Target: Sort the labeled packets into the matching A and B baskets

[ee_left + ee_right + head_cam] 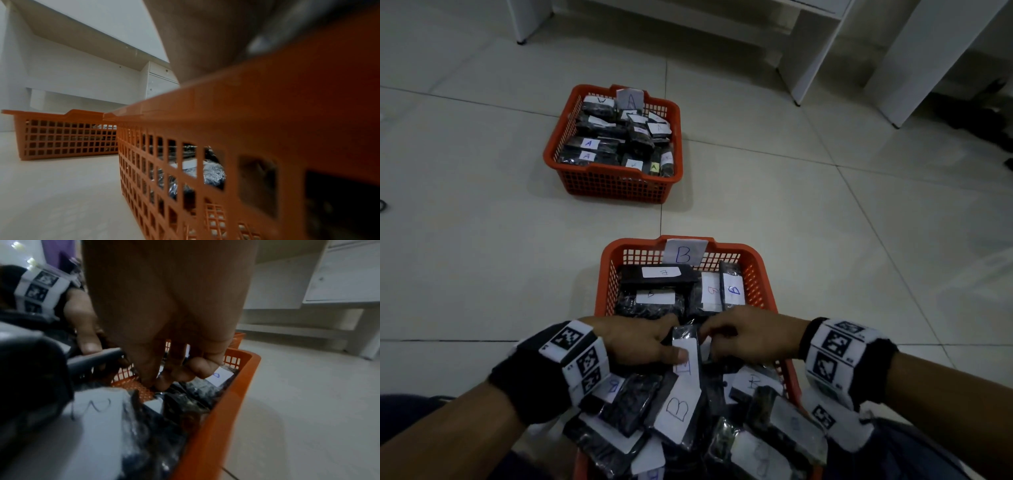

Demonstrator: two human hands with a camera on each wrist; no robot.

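Two orange mesh baskets stand on the tiled floor. The far A basket [613, 168] [61, 138], with an "A" card [631, 99], holds several dark packets labelled A. The near B basket [609, 253] [226, 113] [242, 378], with a "B" card [685, 253], is piled with dark packets labelled B. Both hands are inside it. My left hand [671, 337] grips an upright dark packet [686, 346], thumb on its white label. My right hand [709, 334] [164, 379] reaches down beside that packet with curled fingers among the packets. What those fingertips hold is hidden.
White furniture legs [811, 58] stand at the back and back right. Dark objects [983, 116] lie under the furniture at the right. A dark cable end [381, 205] shows at the left edge. Bare floor tiles surround both baskets.
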